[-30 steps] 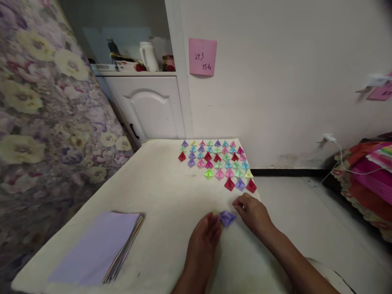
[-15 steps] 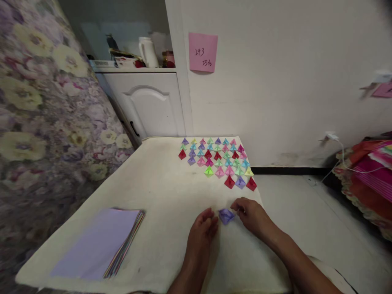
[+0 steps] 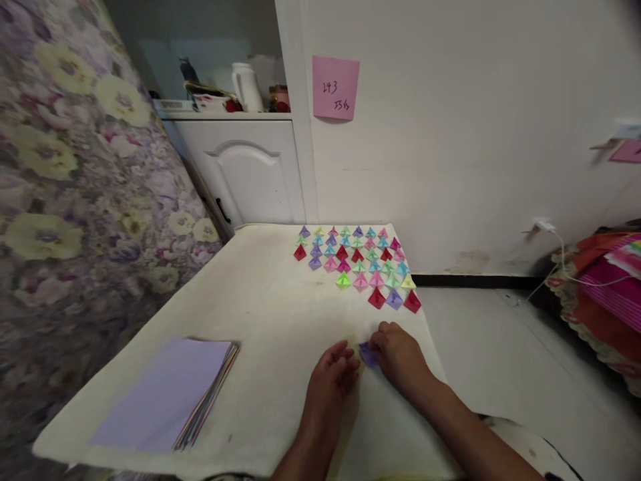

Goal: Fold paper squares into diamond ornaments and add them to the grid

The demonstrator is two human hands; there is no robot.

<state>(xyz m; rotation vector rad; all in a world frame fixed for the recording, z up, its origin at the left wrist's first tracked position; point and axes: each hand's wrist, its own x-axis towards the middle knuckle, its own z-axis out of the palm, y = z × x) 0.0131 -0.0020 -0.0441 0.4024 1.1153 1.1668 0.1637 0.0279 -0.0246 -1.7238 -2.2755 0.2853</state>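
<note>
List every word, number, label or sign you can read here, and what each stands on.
"243": handwritten on the pink note on the wall.
Second line, same note: handwritten characters, too unclear to quote.
Pink paper at the right edge: a dark mark, cut off and too blurred to read.
No other text can be made out.

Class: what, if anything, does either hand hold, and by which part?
The right hand covers the right side of the small purple folded paper piece; whether it grips there cannot be told. The left hand looks empty.
</note>
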